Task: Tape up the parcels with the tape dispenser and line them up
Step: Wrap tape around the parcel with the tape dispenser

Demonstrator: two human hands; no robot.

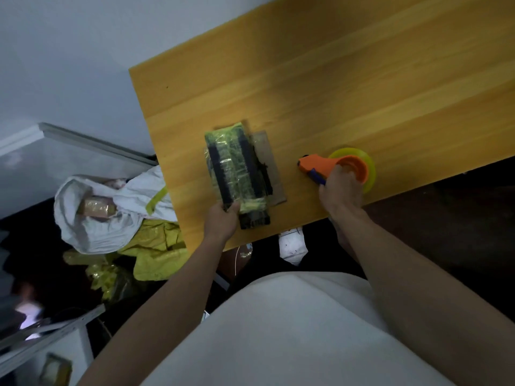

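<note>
A long parcel [235, 168], dark with yellow-green tape bands, lies on the wooden table [348, 79] near its left front corner, atop a flat grey sheet [271, 162]. My left hand [223, 218] grips the parcel's near end, thumb on top. To the right, the orange tape dispenser [331, 165] with its yellow tape roll [362, 160] rests on the table near the front edge. My right hand [338, 188] holds the dispenser by its handle.
On the floor left of the table sits an open white sack [92, 218] with a brown taped parcel [96, 208] inside, and crumpled yellow bags [156, 252] beside it. A white metal frame [50, 332] stands at lower left. The table stretches far and right.
</note>
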